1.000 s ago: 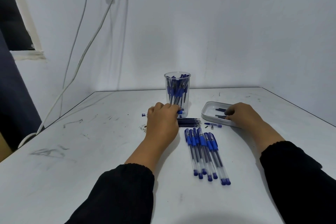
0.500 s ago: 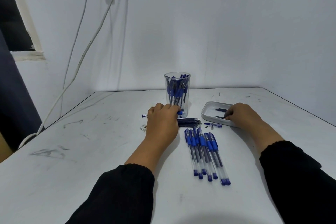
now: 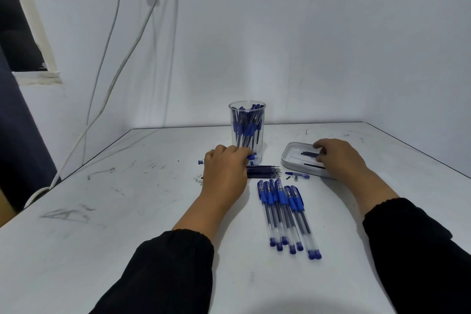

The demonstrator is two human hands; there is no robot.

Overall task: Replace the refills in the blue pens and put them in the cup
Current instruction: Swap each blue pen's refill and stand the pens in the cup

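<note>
Left hand curls over a pen at the cup; right hand fingers the tray, grip unclear; lift slowly, keeping parts together

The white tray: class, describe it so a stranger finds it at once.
Start at the clear cup of pens at the table's middle. Right of it sits the white tray, under the right hand. It alone is shallow, opaque and rounded.
</note>
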